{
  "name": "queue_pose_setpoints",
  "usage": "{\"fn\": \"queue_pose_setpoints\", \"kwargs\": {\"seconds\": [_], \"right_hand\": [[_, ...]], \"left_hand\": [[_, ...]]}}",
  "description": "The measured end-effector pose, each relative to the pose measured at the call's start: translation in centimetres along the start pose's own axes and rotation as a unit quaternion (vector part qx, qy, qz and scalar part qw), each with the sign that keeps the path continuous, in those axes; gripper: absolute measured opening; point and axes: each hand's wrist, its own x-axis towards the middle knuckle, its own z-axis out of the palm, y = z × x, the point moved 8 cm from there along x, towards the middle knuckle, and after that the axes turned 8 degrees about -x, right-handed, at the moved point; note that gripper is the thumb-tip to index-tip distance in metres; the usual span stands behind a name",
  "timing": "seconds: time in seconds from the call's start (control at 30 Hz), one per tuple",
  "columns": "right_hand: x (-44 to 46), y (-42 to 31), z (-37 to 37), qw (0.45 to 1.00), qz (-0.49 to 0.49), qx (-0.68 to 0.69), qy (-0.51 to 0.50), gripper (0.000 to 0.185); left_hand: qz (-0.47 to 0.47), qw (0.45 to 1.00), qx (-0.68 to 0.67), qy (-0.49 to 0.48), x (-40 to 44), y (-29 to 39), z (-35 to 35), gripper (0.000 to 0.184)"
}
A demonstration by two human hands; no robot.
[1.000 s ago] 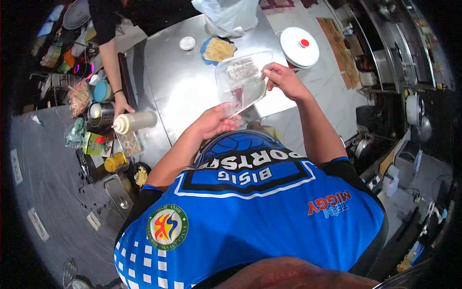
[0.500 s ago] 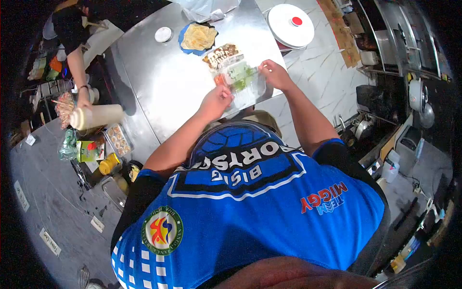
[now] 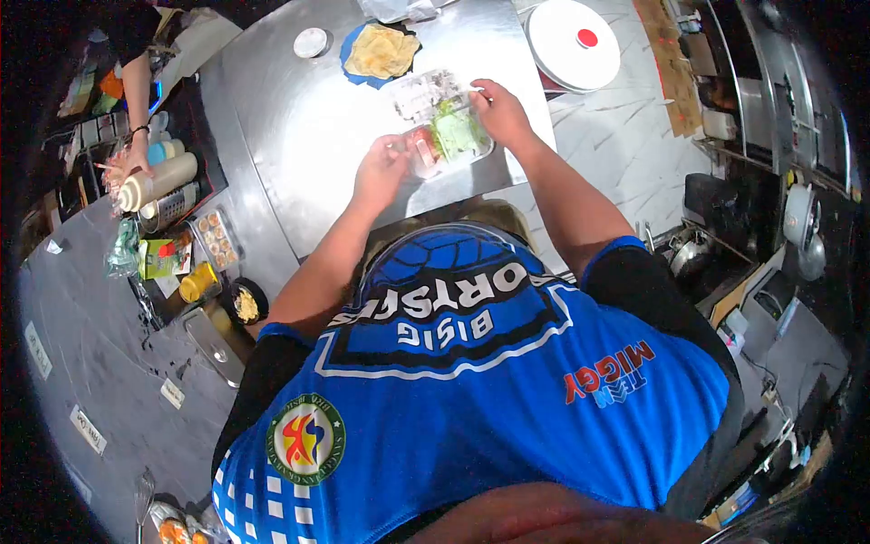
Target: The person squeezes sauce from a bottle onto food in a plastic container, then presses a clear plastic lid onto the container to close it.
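Note:
A clear plastic food container (image 3: 467, 161) sits near the front edge of the steel table, with green leaves (image 3: 458, 131) and something red (image 3: 421, 145) inside. Its clear lid (image 3: 412, 98) appears to lie over the far part, where brown and white food shows blurrily through. My left hand (image 3: 382, 174) is closed, fingers pinched at the container's left side. At the far right corner, my right hand (image 3: 500, 112) has thumb and fingers closed on the clear plastic. Whether the lid is fully down I cannot tell.
Beyond the container are flatbreads (image 3: 382, 50) on a blue plate (image 3: 355, 78) and a small white tub (image 3: 310, 43). A white round lid (image 3: 571, 63) with a red knob stands right. At left, a co-worker's hand (image 3: 138, 163) holds a squeeze bottle (image 3: 161, 181).
The clear lid has shifted from the near side toward the far part of the container, both hands moving with it. The co-worker's bottle has moved left toward the rack.

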Motion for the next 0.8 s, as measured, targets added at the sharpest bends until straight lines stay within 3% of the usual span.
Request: {"fn": "queue_pose_setpoints", "kwargs": {"seconds": [0.17,0.23,0.37,0.67,0.8], "right_hand": [[0.3,0.2,1.3,0.999,0.0,-0.032,0.03,0.029],[0.2,0.1,1.5,0.994,-0.014,-0.066,0.086,0.028],[0.1,0.6,2.7,0.992,-0.007,-0.075,0.098,0.027],[0.0,-0.4,2.9,0.98,-0.05,-0.165,0.102,0.032],[0.0,-0.7,3.0,0.973,-0.06,-0.2,0.098,0.042]], "left_hand": [[0.026,0.997,0.052,0.047,0.5,-1.6,-0.4,0.042],[0.086,0.991,0.072,0.079,0.5,-0.7,-0.5,0.047],[0.02,0.993,0.048,0.105,0.1,-0.5,-0.5,0.053],[0.063,0.99,0.086,0.095,-0.3,2.0,0.1,0.076],[0.071,0.973,0.2,0.092,-0.3,3.2,0.5,0.078]]}}
